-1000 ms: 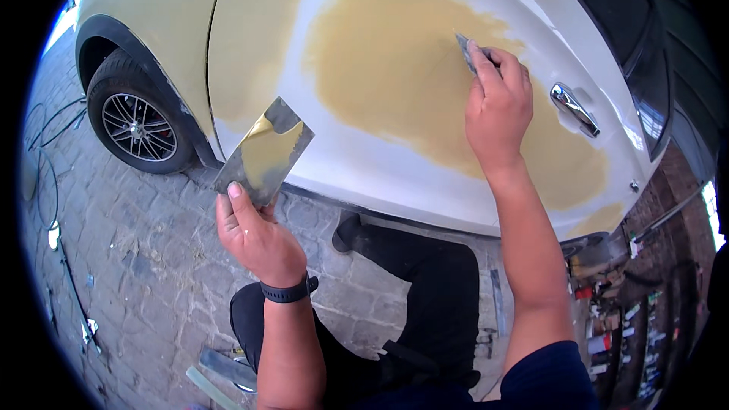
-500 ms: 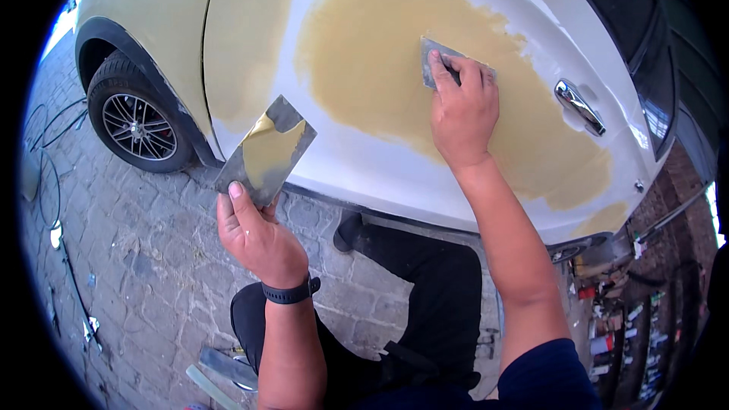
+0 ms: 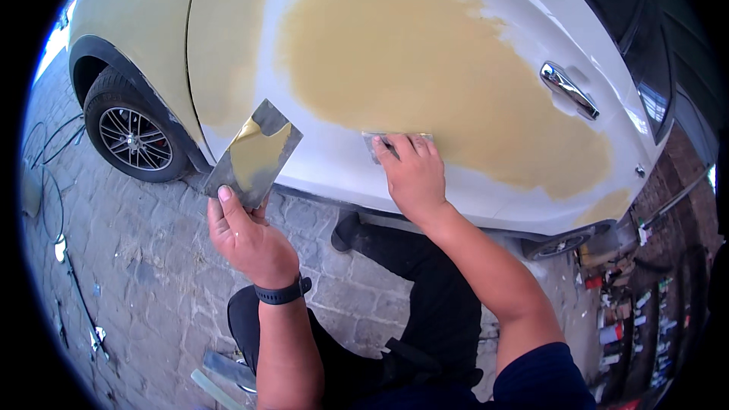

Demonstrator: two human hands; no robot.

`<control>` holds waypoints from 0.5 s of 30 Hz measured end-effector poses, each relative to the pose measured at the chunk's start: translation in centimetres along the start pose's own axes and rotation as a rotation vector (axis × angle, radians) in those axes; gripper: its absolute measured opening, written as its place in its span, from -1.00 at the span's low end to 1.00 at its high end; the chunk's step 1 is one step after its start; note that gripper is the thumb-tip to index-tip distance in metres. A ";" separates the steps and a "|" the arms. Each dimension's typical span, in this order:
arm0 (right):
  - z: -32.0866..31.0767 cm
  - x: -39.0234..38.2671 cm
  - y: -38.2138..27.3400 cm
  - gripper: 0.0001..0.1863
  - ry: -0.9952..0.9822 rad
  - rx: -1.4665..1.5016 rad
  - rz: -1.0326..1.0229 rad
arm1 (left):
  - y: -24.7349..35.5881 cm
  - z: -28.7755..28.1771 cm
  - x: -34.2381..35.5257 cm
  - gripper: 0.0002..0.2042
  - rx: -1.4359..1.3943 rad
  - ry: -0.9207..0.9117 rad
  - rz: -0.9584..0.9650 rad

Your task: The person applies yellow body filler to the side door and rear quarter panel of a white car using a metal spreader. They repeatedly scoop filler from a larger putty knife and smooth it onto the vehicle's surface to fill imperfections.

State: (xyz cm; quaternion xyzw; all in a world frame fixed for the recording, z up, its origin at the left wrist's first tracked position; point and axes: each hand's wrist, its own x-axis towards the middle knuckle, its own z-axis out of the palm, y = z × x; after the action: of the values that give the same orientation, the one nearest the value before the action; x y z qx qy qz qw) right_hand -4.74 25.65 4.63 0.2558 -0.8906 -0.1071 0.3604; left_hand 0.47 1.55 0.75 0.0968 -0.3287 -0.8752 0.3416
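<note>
A white car door (image 3: pixel 334 156) fills the upper middle, with a broad tan patch of body filler (image 3: pixel 410 53) spread over it. My right hand (image 3: pixel 416 175) grips a thin grey spreader (image 3: pixel 372 139), pressed near the lower edge of that patch; the fingers hide part of it. In my left hand (image 3: pixel 250 239) is a grey rectangular putty board (image 3: pixel 281 115), pinched at its lower end between thumb and fingers. Tan filler (image 3: pixel 258 152) lies smeared across the board's face. The board is tilted and held in front of the door's lower left part.
A chrome door handle (image 3: pixel 569 91) sticks out at the right. The front wheel (image 3: pixel 133 137) stands at the left on stone paving (image 3: pixel 152 258). Cables (image 3: pixel 45 182) lie at the far left, sanding blocks (image 3: pixel 228 368) by my left knee. Shelves of cans (image 3: pixel 638 326) stand at lower right.
My right hand has moved down and left with the spreader, from the middle of the tan patch to its lower edge. The left hand still holds the board, slightly further left in view.
</note>
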 end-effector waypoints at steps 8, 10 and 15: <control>-9.9 8.6 10.4 -0.60 0.433 -0.182 0.110 | -1.6 0.8 -0.8 -0.75 0.008 -0.011 -0.008; -9.5 9.5 11.4 -0.59 0.445 -0.205 0.108 | -2.0 0.7 -0.5 -0.75 0.020 -0.017 -0.002; -7.6 9.1 11.0 -0.57 0.386 -0.212 0.115 | -1.9 0.5 -0.4 -0.74 0.027 -0.018 0.014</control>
State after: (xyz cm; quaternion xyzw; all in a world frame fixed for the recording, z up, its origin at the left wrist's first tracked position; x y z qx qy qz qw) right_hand -9.14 30.04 19.54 0.1808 -0.8019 -0.1284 0.5548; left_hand -0.49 3.14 -0.13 0.0915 -0.3439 -0.8692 0.3433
